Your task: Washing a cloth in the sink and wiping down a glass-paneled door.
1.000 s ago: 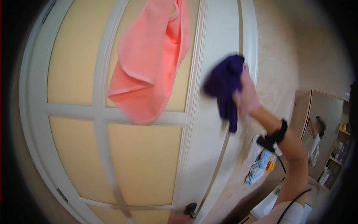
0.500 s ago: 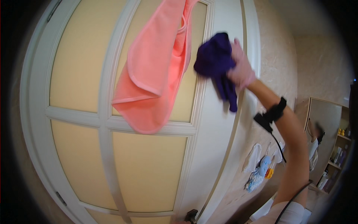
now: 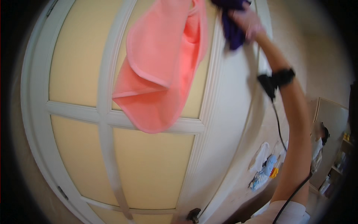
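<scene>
My right hand [image 3: 249, 23], in a thin pinkish glove, is raised high at the upper right. It is shut on a dark purple cloth [image 3: 233, 28], bunched against the upper right frame of a white door [image 3: 227, 100] with cream panels. The cloth's top runs out of view, and a loose end dangles below my fingers. Left of it, a pink towel [image 3: 153, 74] hangs over the door's middle. At the lower edge, beside the dark door handle [image 3: 193, 215], a blurred skin-toned patch may be part of my left hand; its fingers are hidden.
Right of the door, blue, white and yellow bath items [image 3: 266, 171] hang on the tiled wall. Farther right stands a mirrored cabinet [image 3: 332, 115] with shelves of bottles. A black strap device [image 3: 278, 80] with a cable sits on my right forearm.
My right hand has moved up and slightly right along the door frame, with the purple cloth in it. The pink towel's lower folds sit a little differently, and the view has shifted slightly.
</scene>
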